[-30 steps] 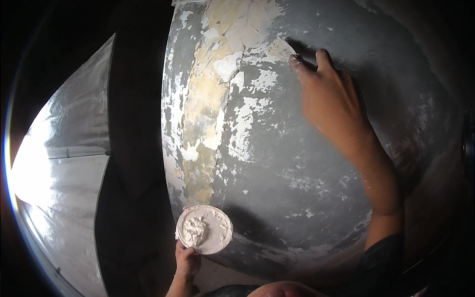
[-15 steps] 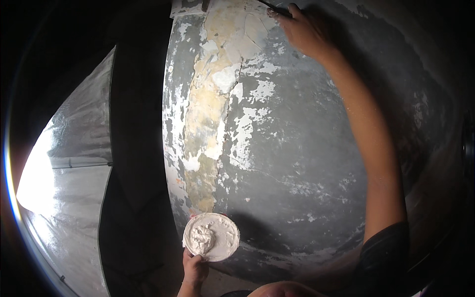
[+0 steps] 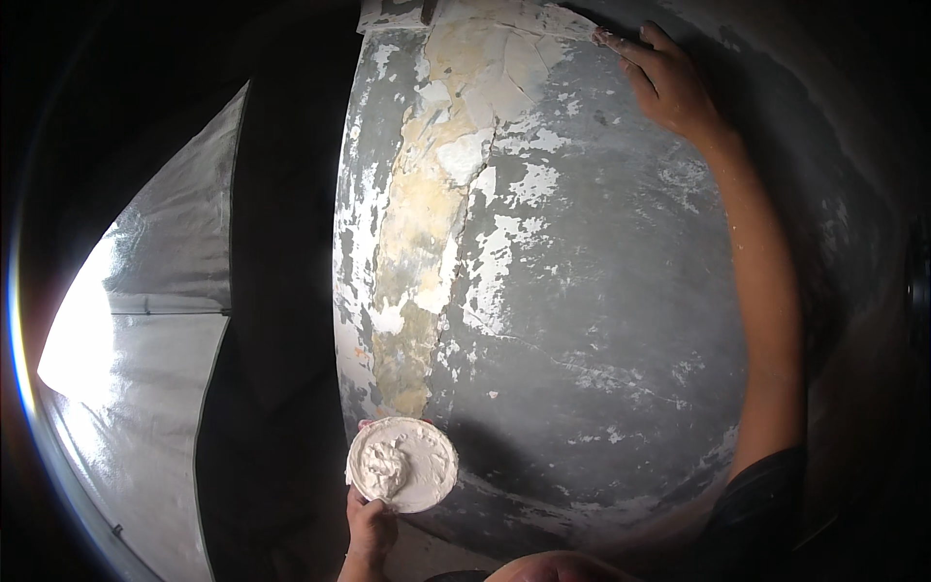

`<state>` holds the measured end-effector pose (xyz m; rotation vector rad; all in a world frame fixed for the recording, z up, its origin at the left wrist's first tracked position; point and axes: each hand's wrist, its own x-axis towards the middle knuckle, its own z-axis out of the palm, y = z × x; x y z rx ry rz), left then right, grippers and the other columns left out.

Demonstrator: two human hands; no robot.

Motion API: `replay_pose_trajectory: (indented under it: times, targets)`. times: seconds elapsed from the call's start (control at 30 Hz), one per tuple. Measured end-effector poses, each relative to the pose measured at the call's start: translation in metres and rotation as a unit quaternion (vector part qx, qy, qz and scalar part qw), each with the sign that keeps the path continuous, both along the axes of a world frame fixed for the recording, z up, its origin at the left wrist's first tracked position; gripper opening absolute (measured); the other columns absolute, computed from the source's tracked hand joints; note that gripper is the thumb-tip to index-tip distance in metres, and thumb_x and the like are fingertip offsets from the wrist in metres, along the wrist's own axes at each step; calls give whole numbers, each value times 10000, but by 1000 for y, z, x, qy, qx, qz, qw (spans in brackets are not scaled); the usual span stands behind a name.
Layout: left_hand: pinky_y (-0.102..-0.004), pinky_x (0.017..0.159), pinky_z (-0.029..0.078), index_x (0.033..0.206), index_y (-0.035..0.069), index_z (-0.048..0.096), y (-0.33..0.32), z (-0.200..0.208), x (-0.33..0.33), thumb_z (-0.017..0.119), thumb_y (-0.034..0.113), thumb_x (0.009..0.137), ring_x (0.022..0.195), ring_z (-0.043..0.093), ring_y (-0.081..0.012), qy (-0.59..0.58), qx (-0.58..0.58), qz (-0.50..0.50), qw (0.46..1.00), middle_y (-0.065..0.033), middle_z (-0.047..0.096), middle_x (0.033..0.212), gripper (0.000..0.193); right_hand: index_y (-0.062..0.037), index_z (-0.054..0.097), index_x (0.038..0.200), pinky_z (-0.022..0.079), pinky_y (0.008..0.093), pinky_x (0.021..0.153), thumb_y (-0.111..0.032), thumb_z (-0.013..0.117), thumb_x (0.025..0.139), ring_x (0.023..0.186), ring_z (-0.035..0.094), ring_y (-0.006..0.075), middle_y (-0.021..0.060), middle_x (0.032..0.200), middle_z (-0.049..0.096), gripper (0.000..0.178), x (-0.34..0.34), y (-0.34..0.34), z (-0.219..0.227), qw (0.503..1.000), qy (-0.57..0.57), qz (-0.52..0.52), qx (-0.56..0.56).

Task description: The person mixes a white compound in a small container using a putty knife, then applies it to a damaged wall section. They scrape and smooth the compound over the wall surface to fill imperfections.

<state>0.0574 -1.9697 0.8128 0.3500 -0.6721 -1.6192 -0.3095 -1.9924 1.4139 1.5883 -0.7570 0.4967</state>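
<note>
My left hand [image 3: 371,529] grips a round, shallow dish [image 3: 448,475] at the lower middle. A thick mound of whitish putty [image 3: 386,468] sits in it, and more is smeared over its inside. At the far upper right, my right hand [image 3: 676,89] is closed on a thin putty knife [image 3: 621,43], held at the surface. Its blade is hard to make out. Before me is a large, curved grey surface [image 3: 621,252], with a rough yellowish strip [image 3: 422,218] running down its left part. White patches [image 3: 499,257] lie beside the strip.
A silvery fabric panel [image 3: 175,252] with a bright glare on it stands at the left. A dark gap [image 3: 286,291] lies between it and the curved surface. A pale ledge [image 3: 388,16] juts at the upper left of the surface.
My right hand has moved right and slightly nearer with the putty knife. The dish in my left hand shows slightly farther left, while the surface and fabric panel have shifted right in view.
</note>
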Motion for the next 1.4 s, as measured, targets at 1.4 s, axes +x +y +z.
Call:
replay_pose_trajectory:
  times: [1.4]
  targets:
    - [-300,821,547,1446,-22,522,7,12,-15,531,-46,731,1050,701,-204,-8,-18,-17,1000,-107,694,1280,716,-121,744,1270,522,489,882,-118,570,942,1015,634,399,261,1063,612,371,78,37,-17,990,-31,-110,81]
